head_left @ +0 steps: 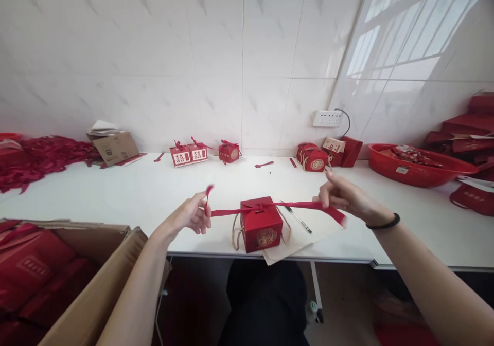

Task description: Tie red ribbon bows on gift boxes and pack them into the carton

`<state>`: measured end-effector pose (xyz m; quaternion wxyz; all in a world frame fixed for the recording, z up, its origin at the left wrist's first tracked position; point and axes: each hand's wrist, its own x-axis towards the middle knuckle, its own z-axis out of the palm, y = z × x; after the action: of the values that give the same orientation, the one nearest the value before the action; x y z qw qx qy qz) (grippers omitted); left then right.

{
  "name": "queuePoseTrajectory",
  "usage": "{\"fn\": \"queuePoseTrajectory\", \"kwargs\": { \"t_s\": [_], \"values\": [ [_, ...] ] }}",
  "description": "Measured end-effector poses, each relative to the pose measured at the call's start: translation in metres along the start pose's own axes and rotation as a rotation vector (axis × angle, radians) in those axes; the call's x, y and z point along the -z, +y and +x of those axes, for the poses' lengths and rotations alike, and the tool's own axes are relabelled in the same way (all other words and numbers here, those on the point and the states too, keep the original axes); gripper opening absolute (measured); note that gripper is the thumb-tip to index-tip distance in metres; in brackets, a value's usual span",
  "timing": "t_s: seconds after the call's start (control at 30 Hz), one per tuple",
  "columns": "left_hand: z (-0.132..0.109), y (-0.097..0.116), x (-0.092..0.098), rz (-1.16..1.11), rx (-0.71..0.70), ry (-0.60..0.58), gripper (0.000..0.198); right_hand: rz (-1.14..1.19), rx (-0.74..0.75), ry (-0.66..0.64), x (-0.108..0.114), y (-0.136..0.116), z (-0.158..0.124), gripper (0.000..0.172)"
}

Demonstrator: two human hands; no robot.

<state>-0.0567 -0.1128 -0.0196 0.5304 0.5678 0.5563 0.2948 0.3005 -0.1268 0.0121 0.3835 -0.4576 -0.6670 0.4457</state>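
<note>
My hands are well apart, each pinching one side of a red ribbon: my left hand has it between the fingers with a short end sticking up, and my right hand grips it near the other end, its tail hanging past my fingers. Between my hands, near the table's front edge, sits the red box the ribbon crosses. It stands upright, deep red, with a round gold design on the front and a twisted tan cord looping at the side nearer my left hand, another at the opposite side. The ribbon bunches mid-lid; whether it is knotted there I can't tell.

Below and outward of my left hand, a cardboard carton holds red packages, one with a pale printed label. Beyond my right hand, farther out, a red plastic basin holds a heap of small red packets, too small to make out singly.
</note>
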Motion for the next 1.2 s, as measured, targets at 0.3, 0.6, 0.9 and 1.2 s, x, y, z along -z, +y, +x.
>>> {"fn": "queuePoseTrajectory", "kwargs": {
  "t_s": [0.3, 0.6, 0.9, 1.2],
  "values": [
    [0.004, 0.009, -0.044, 0.473, -0.304, 0.018, 0.041, -0.346, -0.014, -0.117, -0.049, 0.029, 0.025, 0.05],
    [0.021, -0.003, -0.05, 0.212, -0.209, -0.26, 0.038, -0.172, -0.133, -0.273, -0.056, 0.039, 0.032, 0.045],
    [0.026, -0.003, -0.054, -0.04, -0.14, -0.286, 0.037, 0.392, -0.267, -0.441, -0.054, 0.05, 0.037, 0.042],
    [0.027, -0.011, -0.048, -0.065, -0.054, -0.333, 0.042, 0.284, -0.29, -0.386, -0.04, 0.051, 0.034, 0.044]
  ]
}}
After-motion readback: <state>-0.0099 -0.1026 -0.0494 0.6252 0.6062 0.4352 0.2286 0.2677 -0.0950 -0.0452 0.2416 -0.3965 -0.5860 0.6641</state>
